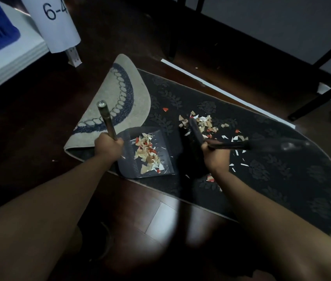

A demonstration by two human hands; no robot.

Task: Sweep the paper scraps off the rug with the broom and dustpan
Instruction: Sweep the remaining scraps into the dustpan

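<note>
Lying on the dark rug [262, 179], the dustpan [150, 157] is steadied by its metal handle [108, 122], which is gripped in the left hand [109, 147]. Paper scraps [148, 153] are heaped inside the pan, and more are scattered on the rug just right of it. The broom [195, 134], blurred and seemingly black, is held by its handle in the right hand [215, 155], with its head set beside the dustpan's right edge.

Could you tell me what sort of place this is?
Probably an indoor room set up for recording: dark wood floor, a patterned rug with one end folded over, black furniture legs, and a sheet marked "6-4".
</note>
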